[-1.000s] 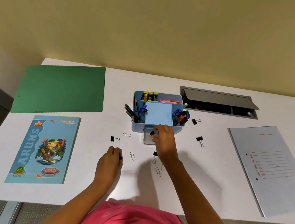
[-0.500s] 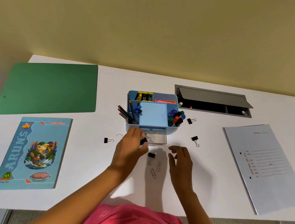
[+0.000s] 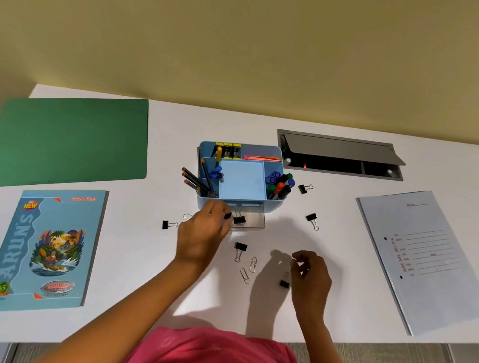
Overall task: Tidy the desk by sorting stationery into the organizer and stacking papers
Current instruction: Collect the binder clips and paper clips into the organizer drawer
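The blue organizer [image 3: 270, 205] stands mid-desk with pencils, pens and markers in it, and its clear drawer [image 3: 253, 221] is pulled out with one binder clip [image 3: 239, 220] inside. My left hand [image 3: 202, 235] pinches a black binder clip [image 3: 227, 216] at the drawer's left edge. My right hand [image 3: 309, 275] hovers lower right with curled fingers, another black clip [image 3: 284, 284] at its thumb. Loose binder clips lie at the left [image 3: 169, 224], centre [image 3: 240, 246] and right [image 3: 312, 217]. Two paper clips [image 3: 248, 269] lie between my hands.
A green folder [image 3: 69, 139] lies at the back left, with a blue notebook [image 3: 46, 249] in front of it. At the right lies a pale blue file [image 3: 427, 259]. An open grey cable hatch [image 3: 340, 157] is sunk into the desk behind the organizer, a binder clip [image 3: 304, 188] beside it.
My left hand moved from the desk up to the drawer with a clip. My right hand drew back from the drawer toward me and curled at a clip.
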The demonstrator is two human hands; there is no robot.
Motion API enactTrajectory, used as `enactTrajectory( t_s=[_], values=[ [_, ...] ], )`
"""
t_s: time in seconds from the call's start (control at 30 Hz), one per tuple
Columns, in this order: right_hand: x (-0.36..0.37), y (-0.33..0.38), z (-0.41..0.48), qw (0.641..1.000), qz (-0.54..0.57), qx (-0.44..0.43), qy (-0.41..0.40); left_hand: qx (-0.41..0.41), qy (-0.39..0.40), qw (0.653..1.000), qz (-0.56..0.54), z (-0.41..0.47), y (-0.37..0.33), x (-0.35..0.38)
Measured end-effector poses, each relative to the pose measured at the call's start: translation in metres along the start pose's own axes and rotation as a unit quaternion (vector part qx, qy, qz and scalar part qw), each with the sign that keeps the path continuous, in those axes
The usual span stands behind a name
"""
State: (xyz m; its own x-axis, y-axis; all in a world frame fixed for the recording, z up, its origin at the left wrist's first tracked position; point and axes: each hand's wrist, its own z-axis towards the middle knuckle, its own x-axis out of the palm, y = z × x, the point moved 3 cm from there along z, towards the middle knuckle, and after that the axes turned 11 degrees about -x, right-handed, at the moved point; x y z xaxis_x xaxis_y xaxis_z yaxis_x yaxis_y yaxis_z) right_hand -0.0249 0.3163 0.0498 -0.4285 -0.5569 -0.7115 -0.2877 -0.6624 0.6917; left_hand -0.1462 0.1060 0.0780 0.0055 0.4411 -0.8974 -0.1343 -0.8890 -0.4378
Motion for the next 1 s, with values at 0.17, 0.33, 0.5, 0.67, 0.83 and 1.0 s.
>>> enactTrajectory(
  t_s=[0.17, 0.33, 0.5, 0.67, 0.83, 1.0],
  values=[
    [-0.004, -0.021, -0.002, 0.996, -0.019, 0.081, 0.011, -0.132, -0.010, 0.990, -0.038, -0.022, 0.055, -0.015],
    [0.012, -0.020, -0.017, 0.992, -0.027, 0.077, 0.099, -0.194, -0.024, 0.980, -0.042, -0.032, 0.106, -0.010],
    [0.028, -0.022, -0.030, 0.985, -0.124, 0.078, 0.089, -0.274, -0.013, 0.958, -0.077, -0.029, 0.121, -0.002],
    [0.031, -0.015, -0.025, 0.988, -0.106, 0.088, 0.072, -0.295, 0.013, 0.951, -0.092, -0.020, 0.117, 0.009],
    [0.022, 0.047, 0.002, 0.997, -0.004, -0.080, -0.001, -0.214, 0.034, 0.970, -0.113, -0.017, 0.114, 0.019],
    [0.040, 0.096, 0.029, 0.979, 0.021, -0.200, -0.010, -0.195, 0.034, 0.977, -0.084, -0.016, 0.113, 0.018]
  ],
)
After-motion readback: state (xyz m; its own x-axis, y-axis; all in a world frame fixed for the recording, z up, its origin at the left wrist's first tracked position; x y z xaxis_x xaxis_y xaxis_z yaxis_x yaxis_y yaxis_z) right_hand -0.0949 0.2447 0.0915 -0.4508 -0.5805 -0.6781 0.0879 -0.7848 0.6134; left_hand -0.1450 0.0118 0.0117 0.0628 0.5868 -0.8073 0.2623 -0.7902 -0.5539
